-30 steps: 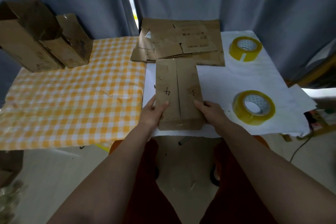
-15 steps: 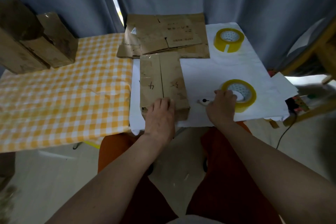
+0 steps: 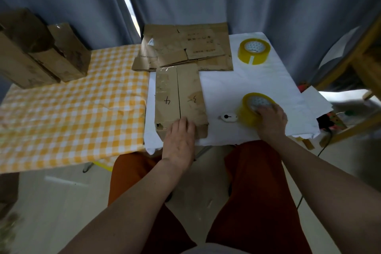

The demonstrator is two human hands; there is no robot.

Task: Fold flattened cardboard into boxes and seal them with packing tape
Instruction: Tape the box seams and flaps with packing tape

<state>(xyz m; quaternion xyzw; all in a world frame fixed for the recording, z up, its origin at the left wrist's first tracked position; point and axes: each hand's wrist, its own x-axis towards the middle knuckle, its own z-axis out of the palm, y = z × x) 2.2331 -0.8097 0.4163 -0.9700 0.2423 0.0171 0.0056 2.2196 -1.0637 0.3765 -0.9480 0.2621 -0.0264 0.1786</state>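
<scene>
The left hand point(image 3: 180, 140) is pressing flat, fingers straight, on the near end of the folded box point(image 3: 180, 97), which is lying at the white table's point(image 3: 237, 86) near-left edge. The right hand point(image 3: 271, 118) is curling around the tape roll point(image 3: 252, 109) by the near-right edge. The box looks light, stiff and liable to slide; pinning its flaps beside the centre seam seems best.

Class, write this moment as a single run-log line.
left hand: pressing flat on folded box | right hand: gripping near tape roll | far tape roll: untouched | seam: untaped
</scene>
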